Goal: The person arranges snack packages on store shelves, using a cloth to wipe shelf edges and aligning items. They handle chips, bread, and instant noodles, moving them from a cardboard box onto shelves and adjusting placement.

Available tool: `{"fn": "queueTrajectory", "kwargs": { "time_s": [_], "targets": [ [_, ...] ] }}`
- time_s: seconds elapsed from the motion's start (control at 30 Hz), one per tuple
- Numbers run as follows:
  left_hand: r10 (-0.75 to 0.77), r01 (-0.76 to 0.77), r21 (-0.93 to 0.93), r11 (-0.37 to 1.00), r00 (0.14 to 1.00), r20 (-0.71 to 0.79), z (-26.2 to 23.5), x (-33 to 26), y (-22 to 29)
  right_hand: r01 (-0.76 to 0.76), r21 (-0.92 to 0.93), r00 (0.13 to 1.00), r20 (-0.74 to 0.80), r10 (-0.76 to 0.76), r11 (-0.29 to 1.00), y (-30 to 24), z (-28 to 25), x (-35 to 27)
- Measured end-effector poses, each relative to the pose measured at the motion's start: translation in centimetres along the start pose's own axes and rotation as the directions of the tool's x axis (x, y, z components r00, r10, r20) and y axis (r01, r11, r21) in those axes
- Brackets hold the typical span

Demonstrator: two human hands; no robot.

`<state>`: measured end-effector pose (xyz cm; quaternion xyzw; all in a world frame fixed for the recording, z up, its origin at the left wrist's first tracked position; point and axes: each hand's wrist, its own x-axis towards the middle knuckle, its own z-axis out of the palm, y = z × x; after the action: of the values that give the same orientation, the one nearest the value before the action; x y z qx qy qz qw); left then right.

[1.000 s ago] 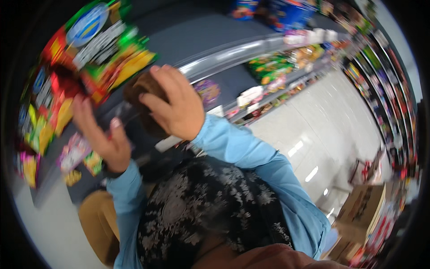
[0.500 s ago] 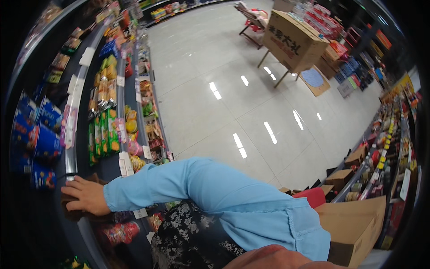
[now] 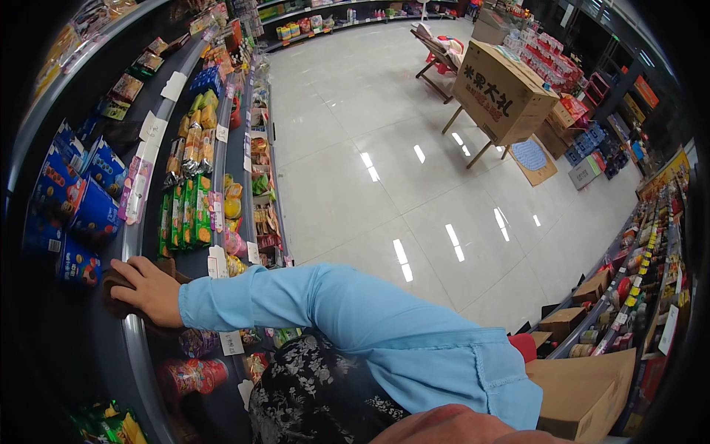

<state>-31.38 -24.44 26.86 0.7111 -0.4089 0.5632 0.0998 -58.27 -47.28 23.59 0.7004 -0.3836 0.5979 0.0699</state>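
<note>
My right arm, in a light blue sleeve, reaches across to the shelves on the left. Bunched under the palm and fingers of my right hand is a brown cloth, pressed on the dark shelf at its metal front edge. Blue snack packs stand on the same shelf just beyond my fingertips. Green packets are on the tier below, past my wrist. Nearer me, a red tub lies on a lower tier, and green and yellow bags are by the bottom rim. My left hand is out of the picture.
Paper price tags stick up along the shelf edges. Across the tiled floor stand a large cardboard box on legs and a folding chair. An open carton is close on my right, before another stocked shelf.
The view has shifted, so the shelves and floor appear lower and farther right. My right hand and the brown cloth have slid along the shelf, away from the blue packs, toward me.
</note>
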Motion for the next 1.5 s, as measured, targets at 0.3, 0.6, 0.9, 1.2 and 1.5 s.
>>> {"fn": "queueTrajectory", "kwargs": {
  "time_s": [0.3,0.6,0.9,1.2,1.5],
  "targets": [
    [0.006,-0.005,-0.051,0.999,1.000,0.001,0.2,-0.1,0.1,-0.026,0.057,0.998,0.059,0.023,0.998,-5.7,0.2,-2.9],
    [0.010,-0.009,-0.077,0.997,1.000,0.004,-0.4,-0.1,0.1,0.168,0.242,0.979,0.074,-0.191,0.956,-7.0,0.2,-3.9],
    [0.012,-0.013,-0.080,0.997,1.000,-0.009,0.0,-0.1,0.0,-0.043,0.087,0.999,-0.021,0.045,0.995,-0.1,-0.2,-1.2],
    [0.030,-0.029,-0.081,0.996,0.999,0.013,0.1,-0.1,0.0,-0.051,0.114,0.998,-0.017,0.053,0.992,-2.1,0.7,-3.3],
    [0.010,-0.005,-0.192,0.981,1.000,0.026,0.0,-0.1,0.0,0.015,0.235,0.977,0.204,-0.064,0.972,-6.9,-0.6,-5.8]
  ]
}}
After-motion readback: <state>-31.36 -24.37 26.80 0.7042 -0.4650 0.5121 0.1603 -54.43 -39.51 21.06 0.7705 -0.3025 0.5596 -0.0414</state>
